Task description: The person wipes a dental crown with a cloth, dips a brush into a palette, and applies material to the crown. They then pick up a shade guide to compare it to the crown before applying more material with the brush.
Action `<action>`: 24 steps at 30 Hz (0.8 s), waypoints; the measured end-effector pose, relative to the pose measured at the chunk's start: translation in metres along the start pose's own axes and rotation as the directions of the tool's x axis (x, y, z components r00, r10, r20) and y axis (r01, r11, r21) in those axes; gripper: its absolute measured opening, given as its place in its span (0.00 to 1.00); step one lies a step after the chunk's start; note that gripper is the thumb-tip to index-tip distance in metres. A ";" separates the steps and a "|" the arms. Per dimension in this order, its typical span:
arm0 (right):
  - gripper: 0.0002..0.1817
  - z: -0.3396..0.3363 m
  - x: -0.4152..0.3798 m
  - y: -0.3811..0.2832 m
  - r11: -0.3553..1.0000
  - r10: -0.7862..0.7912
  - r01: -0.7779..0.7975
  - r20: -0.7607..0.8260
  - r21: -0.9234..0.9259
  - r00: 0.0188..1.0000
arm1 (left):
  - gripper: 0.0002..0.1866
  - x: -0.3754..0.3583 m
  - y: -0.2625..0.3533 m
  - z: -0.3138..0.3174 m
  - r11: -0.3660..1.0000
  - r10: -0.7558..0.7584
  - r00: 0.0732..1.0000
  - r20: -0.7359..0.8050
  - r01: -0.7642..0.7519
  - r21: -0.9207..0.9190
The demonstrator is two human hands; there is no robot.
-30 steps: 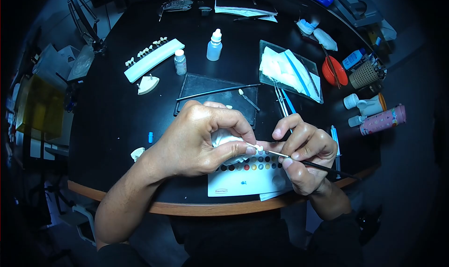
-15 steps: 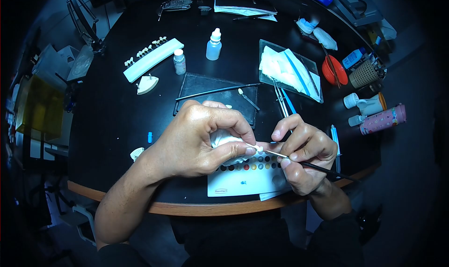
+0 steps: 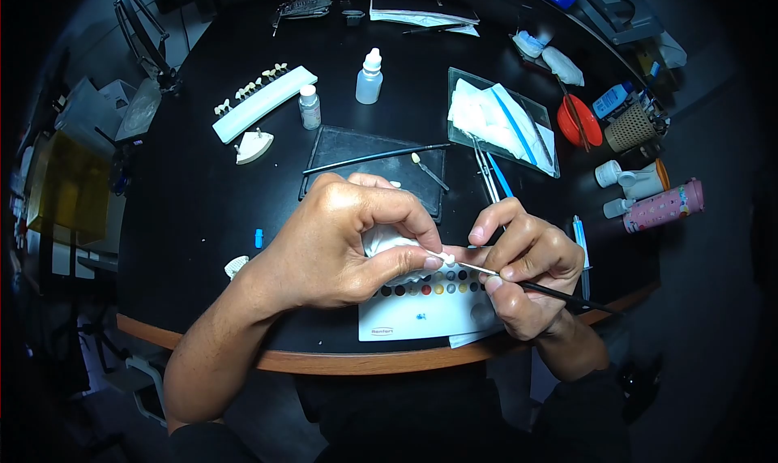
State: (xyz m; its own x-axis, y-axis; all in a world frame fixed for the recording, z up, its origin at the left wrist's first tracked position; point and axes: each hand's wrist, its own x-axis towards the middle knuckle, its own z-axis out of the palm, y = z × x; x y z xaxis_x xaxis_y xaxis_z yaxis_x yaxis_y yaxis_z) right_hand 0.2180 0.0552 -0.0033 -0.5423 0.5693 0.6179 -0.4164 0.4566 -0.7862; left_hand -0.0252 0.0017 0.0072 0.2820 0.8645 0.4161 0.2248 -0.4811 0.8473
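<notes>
Between thumb and forefinger, my left hand pinches a small white dental crown, apparently on a thin holder. White tissue shows within the curl of that hand. My right hand grips a fine paintbrush like a pen, its black handle slanting down to the right. The brush's pale tip points left and reaches close to the crown. Below both hands lies a white palette sheet with rows of coloured dots, partly covered by the hands and the tissue.
Behind the hands is a dark tray with another brush across it. A shade guide, a small capped bottle and a dropper bottle stand farther back. Tweezers lean on a glass plate. A red bowl sits right.
The brush tip has shifted slightly left, closer to the crown. Both hands otherwise keep nearly the same place and grip.
</notes>
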 end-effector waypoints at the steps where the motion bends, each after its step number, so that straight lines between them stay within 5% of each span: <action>1: 0.07 0.001 0.000 0.000 1.000 0.010 -0.010 -0.011 0.021 1.000 | 0.04 0.000 0.000 0.000 1.000 0.018 1.000 0.004 -0.018 0.014; 8: 0.06 0.003 -0.002 0.000 0.988 0.070 -0.061 -0.058 0.144 0.996 | 0.08 -0.002 -0.002 -0.002 0.988 0.130 0.991 0.041 -0.133 0.079; 24: 0.07 0.001 0.000 0.001 0.998 0.043 -0.043 0.003 0.055 0.999 | 0.09 -0.002 0.002 -0.003 0.985 0.130 0.989 0.066 -0.136 0.108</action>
State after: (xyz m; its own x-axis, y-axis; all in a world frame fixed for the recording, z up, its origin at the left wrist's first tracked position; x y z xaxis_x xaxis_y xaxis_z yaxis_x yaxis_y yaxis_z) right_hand 0.2169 0.0556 -0.0042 -0.5623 0.5861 0.5834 -0.4322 0.3933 -0.8115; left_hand -0.0282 -0.0002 0.0093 0.3694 0.7834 0.4999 0.2835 -0.6073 0.7422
